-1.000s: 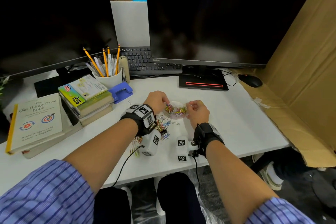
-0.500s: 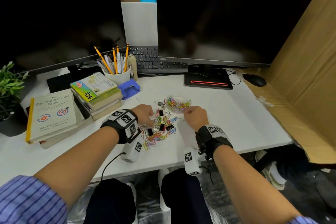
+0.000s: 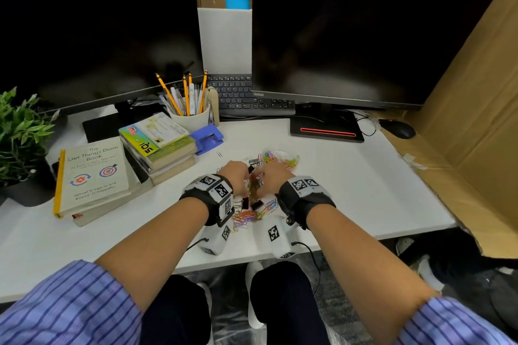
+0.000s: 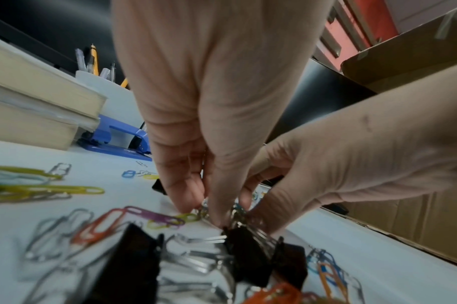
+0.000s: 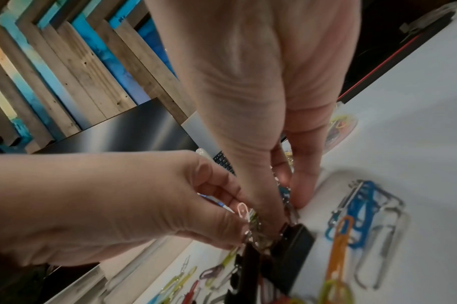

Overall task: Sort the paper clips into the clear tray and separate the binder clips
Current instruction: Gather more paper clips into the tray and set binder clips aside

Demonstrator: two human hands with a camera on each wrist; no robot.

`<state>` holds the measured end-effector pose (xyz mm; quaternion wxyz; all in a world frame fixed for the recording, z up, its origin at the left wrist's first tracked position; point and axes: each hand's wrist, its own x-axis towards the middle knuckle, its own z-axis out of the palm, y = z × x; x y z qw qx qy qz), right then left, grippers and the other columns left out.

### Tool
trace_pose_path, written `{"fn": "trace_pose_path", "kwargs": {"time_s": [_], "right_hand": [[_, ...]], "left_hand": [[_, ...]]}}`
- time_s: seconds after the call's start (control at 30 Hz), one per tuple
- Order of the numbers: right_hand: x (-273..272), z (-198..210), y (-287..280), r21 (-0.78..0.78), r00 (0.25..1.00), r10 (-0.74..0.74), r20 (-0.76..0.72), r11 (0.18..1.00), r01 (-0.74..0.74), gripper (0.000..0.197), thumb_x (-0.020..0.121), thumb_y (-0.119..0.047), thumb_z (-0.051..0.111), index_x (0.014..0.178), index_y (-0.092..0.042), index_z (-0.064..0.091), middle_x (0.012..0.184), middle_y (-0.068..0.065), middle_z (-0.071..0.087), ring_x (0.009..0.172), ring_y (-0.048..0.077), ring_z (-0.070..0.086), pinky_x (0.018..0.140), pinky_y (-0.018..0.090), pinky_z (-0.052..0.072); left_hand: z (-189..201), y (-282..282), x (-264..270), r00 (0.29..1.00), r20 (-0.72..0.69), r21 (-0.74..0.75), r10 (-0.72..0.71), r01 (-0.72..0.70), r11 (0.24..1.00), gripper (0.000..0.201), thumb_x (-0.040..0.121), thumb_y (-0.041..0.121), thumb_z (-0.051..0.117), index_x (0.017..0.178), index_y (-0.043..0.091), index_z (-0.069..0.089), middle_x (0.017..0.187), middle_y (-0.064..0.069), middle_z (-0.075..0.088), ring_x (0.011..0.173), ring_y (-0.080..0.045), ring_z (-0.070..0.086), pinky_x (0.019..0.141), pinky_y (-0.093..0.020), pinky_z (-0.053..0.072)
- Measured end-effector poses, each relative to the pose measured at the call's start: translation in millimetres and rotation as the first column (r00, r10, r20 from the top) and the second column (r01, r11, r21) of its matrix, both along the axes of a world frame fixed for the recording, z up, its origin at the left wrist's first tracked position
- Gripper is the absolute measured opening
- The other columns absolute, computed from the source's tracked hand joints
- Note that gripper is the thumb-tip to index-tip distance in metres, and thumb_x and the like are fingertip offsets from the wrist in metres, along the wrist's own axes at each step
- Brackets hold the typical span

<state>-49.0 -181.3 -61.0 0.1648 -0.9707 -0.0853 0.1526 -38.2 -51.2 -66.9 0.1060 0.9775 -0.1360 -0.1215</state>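
Here both hands meet over the pile of clips [image 3: 253, 206] on the white desk [image 3: 364, 185], fingertips pointing down into the same small knot of wire.

The left hand [image 3: 236, 176] has its fingers bunched and curled, thumb drawn in against them, pinching at a tangle of paper clips [image 4: 154, 216] right where a black binder clip [image 4: 248, 255] sits; its tips touch the wire handles. In the left wrist view its fingers [image 4: 186, 185] are close together, not spread.

The right hand [image 3: 270, 178] comes in from the other side, also curled, thumb and forefinger closed to a pinch at the same knot. In the right wrist view its fingertips [image 5: 300, 185] come down just beside a binder clip [image 5: 292, 244]; whether it grips wire or only presses on it, I cannot tell, as the spot is blurred.

Loose paper clips in yellow, orange, purple, blue and plain metal lie scattered on the desk around both hands, with more binder clips among them. The clear tray [image 3: 280, 154] stands just beyond the hands, toward the right monitor [image 3: 364, 42], already holding coloured paper clips. One binder clip [image 3: 254, 162] lies just left of the tray.
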Motion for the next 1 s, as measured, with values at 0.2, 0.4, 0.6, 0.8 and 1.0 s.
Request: {"fn": "trace_pose_path", "kwargs": {"time_s": [0.2,0.4,0.6,0.8,1.0], "right_hand": [[3,-6,9,0.053,0.997,0.008,0.074,0.998,-0.012,0.041,0.073,-0.019,0.076,0.112,-0.011,0.067,0.110,0.010,0.068,0.104,0.026,0.063,0.082,0.027,0.047],[6,-14,10,0.059,0.991,0.032,0.127,0.997,-0.040,0.025,0.079,-0.008,0.065,0.104,-0.008,0.070,0.105,0.014,0.070,0.100,0.030,0.064,0.087,0.035,0.052],[11,-11,-6,0.206,0.993,-0.073,0.091,0.977,0.053,0.017,0.081,-0.006,0.063,0.094,-0.005,0.073,0.097,0.014,0.072,0.083,0.023,0.064,0.076,0.028,0.049],[36,10,-52,0.336,0.957,-0.278,0.086,0.912,0.235,0.009,0.078,-0.014,0.072,0.087,-0.011,0.074,0.080,0.004,0.070,0.084,0.017,0.061,0.082,0.030,0.053],[46,8,-72,0.262,0.930,-0.353,0.103,0.911,0.317,0.018,0.083,-0.015,0.066,0.099,-0.011,0.074,0.105,0.008,0.072,0.104,0.023,0.065,0.089,0.028,0.052]], "left_hand": [[-5,1,3,0.999,0.026,-0.023,0.043,-0.043,0.999,0.029,0.082,0.011,0.065,0.108,0.000,0.066,0.115,-0.017,0.065,0.108,-0.032,0.062,0.090,-0.036,0.052],[-6,1,7,1.000,0.002,-0.012,0.007,-0.007,1.000,0.028,0.081,0.016,0.068,0.103,-0.002,0.064,0.109,-0.016,0.066,0.101,-0.030,0.062,0.084,-0.036,0.051],[-9,2,9,0.998,0.039,-0.105,-0.039,0.043,0.994,0.027,0.080,0.011,0.067,0.106,0.005,0.064,0.115,-0.011,0.065,0.107,-0.027,0.059,0.086,-0.030,0.047],[-8,-6,12,0.998,0.049,-0.095,-0.033,0.037,0.995,0.024,0.084,-0.002,0.050,0.092,0.010,0.069,0.112,-0.011,0.068,0.106,-0.028,0.062,0.090,-0.033,0.050],[-12,-19,14,0.998,0.044,-0.071,0.035,-0.032,0.997,0.034,0.088,0.023,0.057,0.115,0.002,0.057,0.119,-0.017,0.061,0.111,-0.033,0.058,0.089,-0.038,0.048]]}}
